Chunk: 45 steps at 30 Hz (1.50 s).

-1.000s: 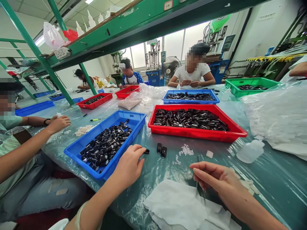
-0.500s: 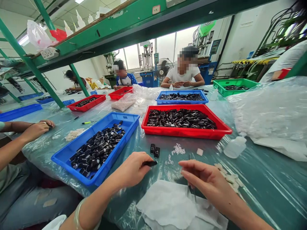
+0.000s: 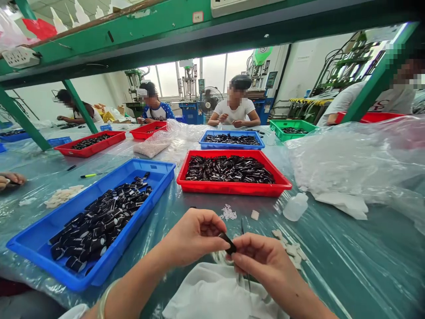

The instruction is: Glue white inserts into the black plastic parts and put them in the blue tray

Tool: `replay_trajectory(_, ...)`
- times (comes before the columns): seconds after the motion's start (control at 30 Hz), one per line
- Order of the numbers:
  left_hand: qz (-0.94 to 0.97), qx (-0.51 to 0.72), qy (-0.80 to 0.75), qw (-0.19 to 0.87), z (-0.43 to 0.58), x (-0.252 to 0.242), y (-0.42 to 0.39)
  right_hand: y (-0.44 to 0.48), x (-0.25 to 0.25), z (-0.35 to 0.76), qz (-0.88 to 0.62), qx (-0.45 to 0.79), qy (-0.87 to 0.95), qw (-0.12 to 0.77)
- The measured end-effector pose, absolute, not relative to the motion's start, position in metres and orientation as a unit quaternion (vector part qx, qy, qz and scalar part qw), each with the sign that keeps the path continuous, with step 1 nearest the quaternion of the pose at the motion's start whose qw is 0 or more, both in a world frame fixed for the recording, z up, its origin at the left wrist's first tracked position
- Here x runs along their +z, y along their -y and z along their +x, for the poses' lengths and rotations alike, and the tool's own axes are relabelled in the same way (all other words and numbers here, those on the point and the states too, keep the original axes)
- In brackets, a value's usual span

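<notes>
My left hand (image 3: 194, 237) pinches a small black plastic part (image 3: 228, 243) between thumb and fingers. The thumb and index finger of my right hand (image 3: 265, 257) close on the part's other end. Through my right hand runs a thin pair of tweezers (image 3: 242, 227), tips pointing away from me, its middle hidden by the fingers. Below both hands lies a crumpled white cloth (image 3: 212, 292). Beyond them are a little heap of tiny white pieces (image 3: 228, 212) and a single pale square pad (image 3: 255, 215). More pale pads (image 3: 290, 248) lie right of my right hand.
A blue tray (image 3: 166, 170) of black parts stands left, a red tray (image 3: 232, 188) of them ahead. A clear plastic bottle (image 3: 295, 207) and a large plastic bag (image 3: 358, 164) are right. A green shelf beam (image 3: 149, 40) crosses overhead. Co-workers sit across the table.
My hands have come together: the right has moved in and taken hold of the black part in the left. The view has turned to the right.
</notes>
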<state>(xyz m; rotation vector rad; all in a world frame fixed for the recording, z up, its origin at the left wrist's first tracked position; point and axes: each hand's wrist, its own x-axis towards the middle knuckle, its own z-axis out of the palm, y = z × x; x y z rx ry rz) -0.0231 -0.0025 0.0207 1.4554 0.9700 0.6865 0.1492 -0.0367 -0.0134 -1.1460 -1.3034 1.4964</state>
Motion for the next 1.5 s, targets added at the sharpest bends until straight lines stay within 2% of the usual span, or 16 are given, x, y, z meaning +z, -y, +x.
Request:
replay_trajectory(0.17,0.539,0.313,-0.405,0.669,-0.017,0.006,0.002,0.037,-0.011,0.148,-0.444,0.647,0.486,0.384)
replay_trajectory(1.07,0.521,0.286,-0.391,0.703,-0.015,-0.002,0.008,0.042,-0.017,0.144,-0.446,0.651,0.480,0.384)
replay_trajectory(1.5,0.491,0.293,-0.400,0.716,-0.017,-0.007,0.007,0.025,-0.013,0.164,-0.505,0.558,0.562,0.343)
